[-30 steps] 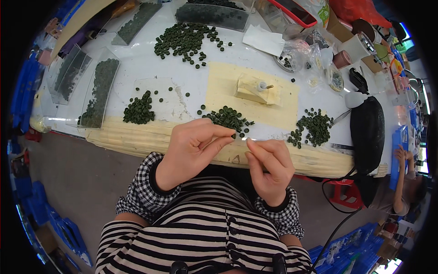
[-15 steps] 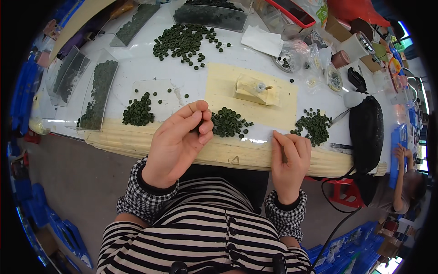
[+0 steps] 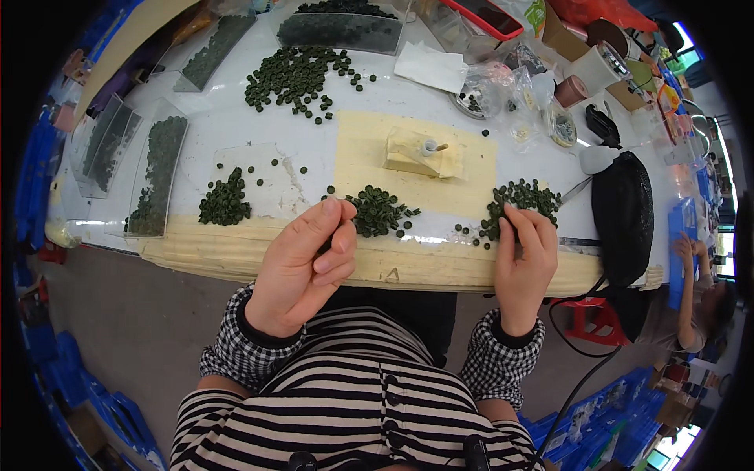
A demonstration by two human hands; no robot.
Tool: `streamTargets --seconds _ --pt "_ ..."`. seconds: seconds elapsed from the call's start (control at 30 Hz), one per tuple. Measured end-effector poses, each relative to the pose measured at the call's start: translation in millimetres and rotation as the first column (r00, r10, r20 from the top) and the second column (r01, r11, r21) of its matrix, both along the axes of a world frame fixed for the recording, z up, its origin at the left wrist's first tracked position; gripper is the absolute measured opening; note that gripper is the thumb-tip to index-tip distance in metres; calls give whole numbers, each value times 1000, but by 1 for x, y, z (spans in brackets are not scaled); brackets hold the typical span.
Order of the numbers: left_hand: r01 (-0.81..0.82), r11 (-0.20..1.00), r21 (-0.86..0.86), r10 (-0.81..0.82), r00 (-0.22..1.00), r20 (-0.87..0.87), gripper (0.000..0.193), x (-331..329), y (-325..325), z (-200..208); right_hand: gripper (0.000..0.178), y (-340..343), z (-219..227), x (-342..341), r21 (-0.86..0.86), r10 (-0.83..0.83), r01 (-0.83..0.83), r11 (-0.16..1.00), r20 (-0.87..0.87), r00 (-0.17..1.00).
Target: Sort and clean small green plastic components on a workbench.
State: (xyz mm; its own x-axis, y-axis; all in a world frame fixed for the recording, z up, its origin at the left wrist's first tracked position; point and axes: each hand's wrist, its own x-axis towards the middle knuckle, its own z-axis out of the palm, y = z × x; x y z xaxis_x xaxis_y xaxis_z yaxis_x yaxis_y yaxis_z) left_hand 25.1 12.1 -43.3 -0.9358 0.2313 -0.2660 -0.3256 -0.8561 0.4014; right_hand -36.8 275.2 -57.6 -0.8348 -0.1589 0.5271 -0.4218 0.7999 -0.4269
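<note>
My left hand (image 3: 308, 263) is raised at the table's front edge, thumb and forefinger pinched and the other fingers curled. What it holds, if anything, is hidden. Just beyond its fingertips lies a pile of small dark-green round pieces (image 3: 378, 210), with one loose piece (image 3: 331, 190) close to the tips. Bent fingers of my right hand (image 3: 528, 255) reach into the near side of another pile of the same pieces (image 3: 528, 195) on the right. Dark pieces show around its thumb and forefinger tips; whether one is gripped cannot be made out.
A cream block with a small upright post (image 3: 424, 153) stands on a yellow sheet (image 3: 471, 196). Further piles (image 3: 225, 200) (image 3: 294, 77) and clear trays of pieces (image 3: 159, 169) lie left and behind. A black bag (image 3: 623, 220), a white bulb-shaped bottle (image 3: 598, 159) and a phone (image 3: 491, 17) are rightward.
My right hand has moved right and forward from the table edge into the right pile. My left hand stays pinched in nearly the same place. The whole view has shifted slightly.
</note>
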Motion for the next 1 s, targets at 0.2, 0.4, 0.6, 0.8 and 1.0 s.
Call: streamTargets --seconds 0.2,0.4,0.6,0.8,1.0 --pt "-21 992 -125 31 996 79 28 1 10 9 21 -13 2 5 -36 52 -53 998 -28 998" --pt "22 974 -226 -13 999 39 29 1 15 9 18 -26 4 13 -5 152 -152 988 27 988" --pt "86 988 -132 -87 996 0 24 6 13 0 15 -31 -1 13 58 153 -154 986 9 988" --pt "113 988 -107 -112 994 19 22 8 17 -1 15 -31 1 10 79 153 -159 984 74 985" --pt "138 981 -140 -143 989 -26 22 11 20 -8 18 -30 5 6 80 200 -209 975 111 974"
